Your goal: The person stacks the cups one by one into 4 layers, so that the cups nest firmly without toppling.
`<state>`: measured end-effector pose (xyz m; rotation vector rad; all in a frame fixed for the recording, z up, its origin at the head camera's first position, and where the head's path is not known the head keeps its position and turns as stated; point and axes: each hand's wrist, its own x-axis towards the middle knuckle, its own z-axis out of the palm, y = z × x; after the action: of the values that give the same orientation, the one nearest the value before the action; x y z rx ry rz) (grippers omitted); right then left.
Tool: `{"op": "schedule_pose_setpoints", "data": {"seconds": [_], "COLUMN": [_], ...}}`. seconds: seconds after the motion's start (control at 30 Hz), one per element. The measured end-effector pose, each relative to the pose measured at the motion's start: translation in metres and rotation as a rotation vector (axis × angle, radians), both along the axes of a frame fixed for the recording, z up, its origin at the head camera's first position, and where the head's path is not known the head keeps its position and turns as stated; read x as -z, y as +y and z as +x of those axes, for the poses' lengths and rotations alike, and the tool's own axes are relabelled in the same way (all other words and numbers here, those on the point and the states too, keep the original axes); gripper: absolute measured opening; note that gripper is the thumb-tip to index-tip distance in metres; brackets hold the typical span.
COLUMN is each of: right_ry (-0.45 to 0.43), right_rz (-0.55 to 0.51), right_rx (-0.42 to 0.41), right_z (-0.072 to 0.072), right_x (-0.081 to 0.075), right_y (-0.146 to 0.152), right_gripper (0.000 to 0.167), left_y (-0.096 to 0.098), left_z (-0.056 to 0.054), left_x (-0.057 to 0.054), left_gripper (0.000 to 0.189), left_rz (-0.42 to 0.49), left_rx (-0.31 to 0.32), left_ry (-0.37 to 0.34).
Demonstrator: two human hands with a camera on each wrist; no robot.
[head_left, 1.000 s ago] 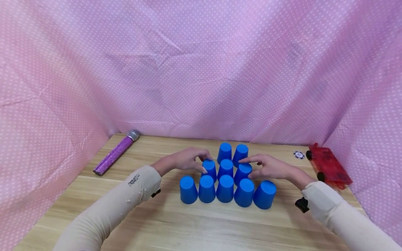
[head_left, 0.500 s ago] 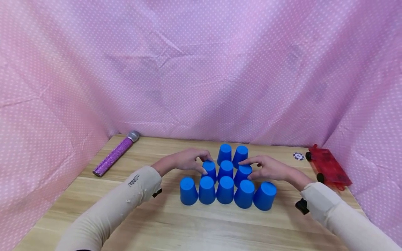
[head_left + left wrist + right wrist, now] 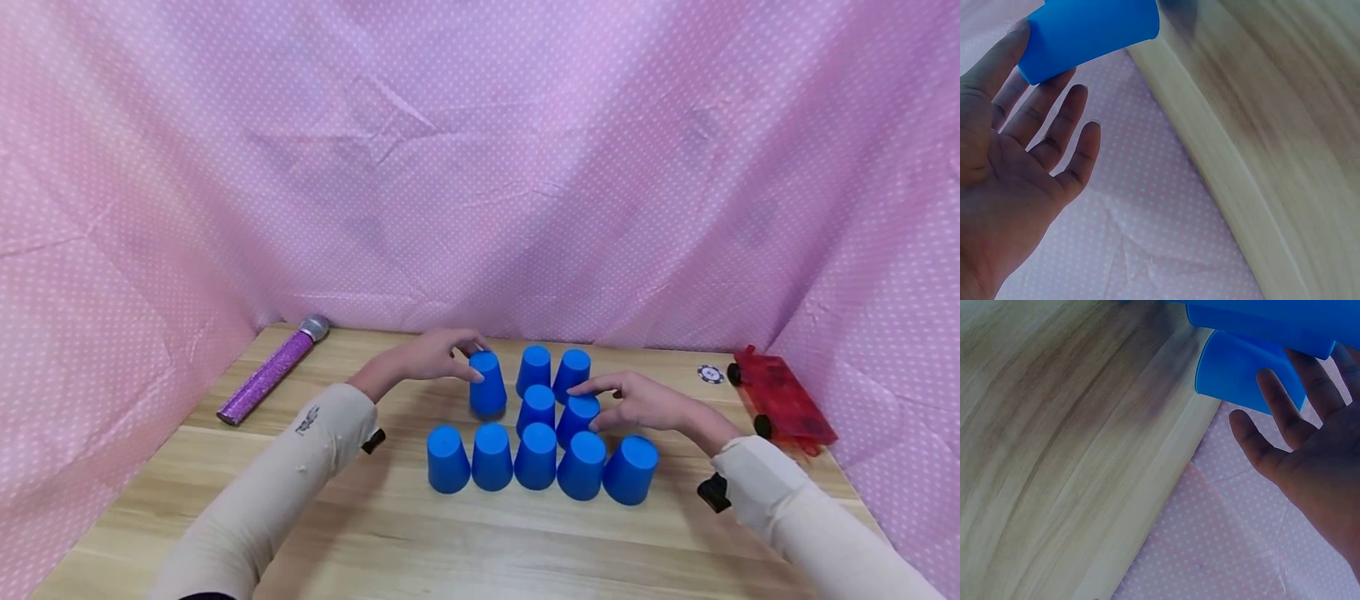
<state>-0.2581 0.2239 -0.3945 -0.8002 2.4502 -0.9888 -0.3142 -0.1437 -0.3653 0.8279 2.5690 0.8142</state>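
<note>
In the head view my left hand pinches an upside-down blue cup near its closed end, between thumb and fingers. That cup is apart from the others, left of the back pair; the left wrist view shows the thumb and fingertips on the held cup. My right hand grips the right cup of the middle row, thumb on its near side and index finger behind its top. Beside it stands another middle-row cup. In the right wrist view the right hand's lower fingers are spread beside a cup.
A front row of several upside-down blue cups stands nearest me. Two more blue cups stand at the back. A purple glitter microphone lies left on the wooden table. A poker chip and a red translucent wheeled object lie right.
My left hand has carried the left middle-row cup back and slightly left, away from its row. My right hand keeps its hold in nearly the same place.
</note>
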Motion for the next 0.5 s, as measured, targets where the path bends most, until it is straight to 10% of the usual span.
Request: {"op": "schedule_pose_setpoints", "data": {"seconds": [0.5], "right_ry": [-0.014], "right_rz": [-0.002], "right_rx": [0.02], "right_z": [0.001], "right_x": [0.002], "right_y": [0.0], "right_gripper": [0.049], "left_y": [0.013], "left_z": [-0.019], "left_x": [0.007], "left_gripper": [0.049], "left_rz": [-0.016], "left_rx": [-0.034], "left_ry": [0.023]}}
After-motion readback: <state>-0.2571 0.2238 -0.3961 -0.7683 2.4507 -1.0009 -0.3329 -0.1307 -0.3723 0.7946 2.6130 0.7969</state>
